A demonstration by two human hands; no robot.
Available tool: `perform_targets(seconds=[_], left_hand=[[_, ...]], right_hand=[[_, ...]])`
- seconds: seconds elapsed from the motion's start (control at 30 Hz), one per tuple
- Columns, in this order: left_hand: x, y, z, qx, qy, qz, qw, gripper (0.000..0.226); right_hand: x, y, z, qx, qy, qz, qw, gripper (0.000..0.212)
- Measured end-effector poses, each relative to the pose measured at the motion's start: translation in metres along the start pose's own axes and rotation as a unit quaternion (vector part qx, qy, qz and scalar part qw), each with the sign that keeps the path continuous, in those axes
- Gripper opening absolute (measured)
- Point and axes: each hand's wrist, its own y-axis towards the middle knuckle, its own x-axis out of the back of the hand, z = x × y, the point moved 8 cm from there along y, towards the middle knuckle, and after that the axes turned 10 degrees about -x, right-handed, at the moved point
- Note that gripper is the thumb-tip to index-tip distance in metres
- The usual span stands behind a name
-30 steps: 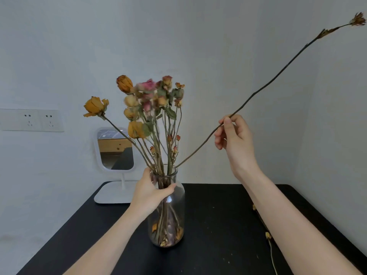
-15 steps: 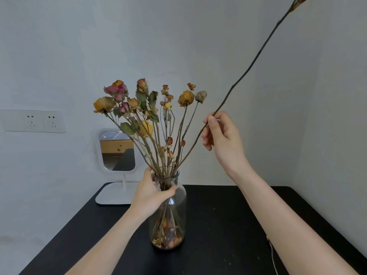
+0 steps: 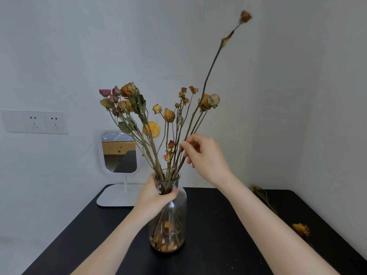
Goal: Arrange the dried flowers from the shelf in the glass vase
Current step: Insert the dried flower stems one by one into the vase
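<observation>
A clear glass vase [image 3: 174, 217] stands on the black table [image 3: 222, 231], filled with a bunch of dried roses [image 3: 139, 108] in yellow, orange and pink. My left hand [image 3: 155, 195] grips the vase around its neck. A long thin dried stem [image 3: 210, 72] rises from the vase mouth up to the right, ending in a small brown flower head high against the wall. My right hand [image 3: 204, 157] pinches this stem low down, just above the vase, among the other stems.
A white standing mirror [image 3: 119, 153] sits at the table's back left. Loose dried flowers [image 3: 300, 229] and a dry sprig [image 3: 260, 195] lie on the table's right side. A wall socket plate [image 3: 35, 122] is at the left. White walls close in behind and to the right.
The long stem has swung from a low rightward lean to nearly upright and slid deeper into the vase. My right hand moved down and left toward the bunch. The flowers spread out.
</observation>
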Motion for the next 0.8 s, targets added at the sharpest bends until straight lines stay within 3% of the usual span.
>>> perform_targets(seconds=[0.27, 0.6, 0.67, 0.8], left_hand=[[-0.003, 0.001, 0.002, -0.007, -0.002, 0.004, 1.0, 0.055], [-0.003, -0.001, 0.002, -0.006, 0.005, 0.007, 1.0, 0.053], [-0.003, -0.001, 0.001, -0.006, 0.002, 0.009, 1.0, 0.053], [-0.003, -0.001, 0.001, -0.009, -0.002, 0.008, 1.0, 0.054]], right_hand=[[-0.015, -0.005, -0.007, -0.004, -0.073, -0.03, 0.997, 0.013], [0.017, 0.0, 0.016, 0.01, 0.016, -0.131, 0.991, 0.021], [0.014, -0.001, 0.014, 0.007, -0.004, -0.12, 0.993, 0.022], [-0.01, -0.001, -0.004, -0.042, -0.05, -0.015, 0.998, 0.019]])
